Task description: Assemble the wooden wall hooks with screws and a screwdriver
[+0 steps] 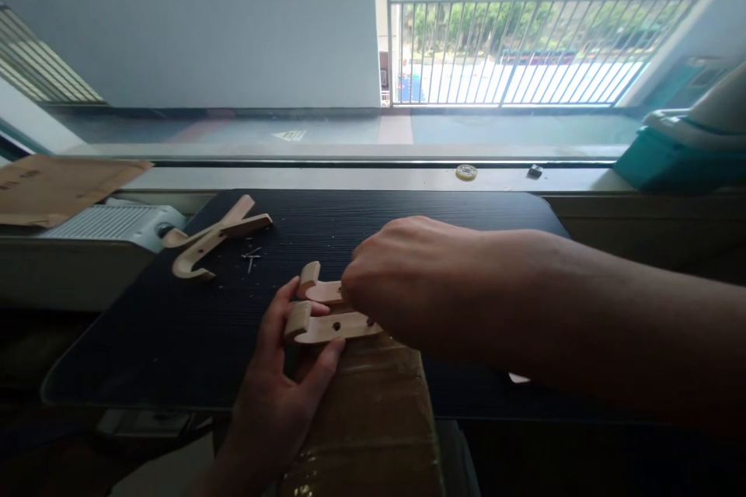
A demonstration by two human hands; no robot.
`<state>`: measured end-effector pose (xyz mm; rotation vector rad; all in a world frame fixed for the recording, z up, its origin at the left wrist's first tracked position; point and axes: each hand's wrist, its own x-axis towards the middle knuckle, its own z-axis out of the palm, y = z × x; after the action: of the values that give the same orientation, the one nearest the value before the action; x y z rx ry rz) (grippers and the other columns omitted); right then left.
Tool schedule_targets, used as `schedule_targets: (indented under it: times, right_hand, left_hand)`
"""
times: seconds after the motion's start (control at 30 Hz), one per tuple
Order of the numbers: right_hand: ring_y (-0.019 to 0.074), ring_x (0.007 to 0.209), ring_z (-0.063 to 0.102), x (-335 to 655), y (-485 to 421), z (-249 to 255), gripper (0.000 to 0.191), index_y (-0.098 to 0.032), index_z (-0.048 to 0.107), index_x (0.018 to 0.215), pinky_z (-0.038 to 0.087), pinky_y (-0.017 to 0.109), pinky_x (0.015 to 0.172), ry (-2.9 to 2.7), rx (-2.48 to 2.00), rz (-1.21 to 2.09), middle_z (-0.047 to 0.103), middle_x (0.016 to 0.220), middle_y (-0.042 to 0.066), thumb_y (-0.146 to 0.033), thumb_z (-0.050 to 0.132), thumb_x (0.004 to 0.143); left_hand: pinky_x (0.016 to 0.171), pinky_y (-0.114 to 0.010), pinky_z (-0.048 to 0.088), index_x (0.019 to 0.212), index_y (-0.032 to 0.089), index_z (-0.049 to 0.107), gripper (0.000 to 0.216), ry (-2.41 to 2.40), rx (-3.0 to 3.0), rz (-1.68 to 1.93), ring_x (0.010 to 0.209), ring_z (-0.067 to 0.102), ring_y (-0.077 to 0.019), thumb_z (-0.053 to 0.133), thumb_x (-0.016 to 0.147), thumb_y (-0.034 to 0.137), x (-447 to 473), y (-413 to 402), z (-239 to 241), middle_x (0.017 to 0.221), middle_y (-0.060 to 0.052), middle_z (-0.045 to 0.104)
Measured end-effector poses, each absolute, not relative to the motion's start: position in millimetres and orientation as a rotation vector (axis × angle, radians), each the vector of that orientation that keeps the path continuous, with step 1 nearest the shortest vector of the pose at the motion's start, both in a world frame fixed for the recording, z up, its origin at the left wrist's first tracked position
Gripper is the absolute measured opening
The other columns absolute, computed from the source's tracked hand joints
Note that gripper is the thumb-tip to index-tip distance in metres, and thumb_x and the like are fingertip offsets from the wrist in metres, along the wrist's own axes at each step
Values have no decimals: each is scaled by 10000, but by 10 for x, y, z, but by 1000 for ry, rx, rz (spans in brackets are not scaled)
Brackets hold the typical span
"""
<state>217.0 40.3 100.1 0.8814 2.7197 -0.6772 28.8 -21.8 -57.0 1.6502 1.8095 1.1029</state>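
Observation:
Two pale wooden hooks with curled ends lie side by side across a brown, tape-covered box. My left hand (291, 373) grips the nearer wooden hook (320, 328), thumb along its near edge and fingers around the curled ends. The farther wooden hook (318, 287) sits just beyond it, partly covered. Dark holes show in the nearer hook. My right hand (388, 279) is closed in a fist over the right-hand part of the hooks; anything inside it is hidden. Beneath both hands is the taped box (373, 411).
More wooden hooks (218, 237) lie crossed at the left of the black table (192, 349), with several small screws or nails (250, 258) nearby. A round yellow-rimmed item (466, 172) and a small dark object (535, 170) rest on the windowsill. A teal container (670, 151) stands right.

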Motion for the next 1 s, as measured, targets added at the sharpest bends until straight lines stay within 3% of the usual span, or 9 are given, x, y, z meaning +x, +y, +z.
schedule_targets:
  times: [0.13,0.37,0.47,0.67,0.77,1.0]
  right_hand:
    - [113,579,478,2004,464,972,103,-178,645,782,341,245,549,2709,961,-479,562,630,8,-126,559,760]
    - [111,550,446,1922,414,1017,69,-170,636,765,302,259,507,2520,1158,-317,585,669,17,-199,579,742]
    - [109,575,459,1852,348,1097,111,-169,651,826,295,261,521,2537,1067,-263,607,719,21,-169,593,731]
    - [82,487,393,1762,264,1024,152,-150,627,707,246,264,496,2636,819,-141,560,607,0,-39,524,720]
    - [81,498,402,1753,257,971,151,-144,620,707,254,254,499,2696,834,-174,570,622,8,-52,504,734]
    - [103,555,478,1844,322,940,173,-188,652,759,303,231,494,2482,1393,-428,615,676,19,-229,484,767]
  left_hand:
    - [1042,-426,373,1368,327,299,695,1677,1622,1151,1154,517,-244,630,758,349,294,-235,-597,1303,-33,484]
    - [1011,-403,390,1378,289,295,691,1595,1634,1206,1147,504,-229,622,770,306,288,-249,-592,1273,-64,478]
    - [1017,-404,377,1382,279,288,693,1607,1693,1197,1181,470,-235,616,772,299,280,-244,-590,1283,-70,464]
    - [1024,-387,368,1385,292,274,679,1518,1756,1245,1206,439,-223,599,790,268,245,-224,-654,1301,-70,427]
    - [1010,-389,380,1392,291,257,681,1509,1765,1235,1160,464,-217,590,798,266,235,-222,-672,1262,-71,438]
    - [1003,-410,381,1392,272,254,679,1490,1798,1233,1128,471,-221,581,797,252,227,-221,-669,1234,-82,448]
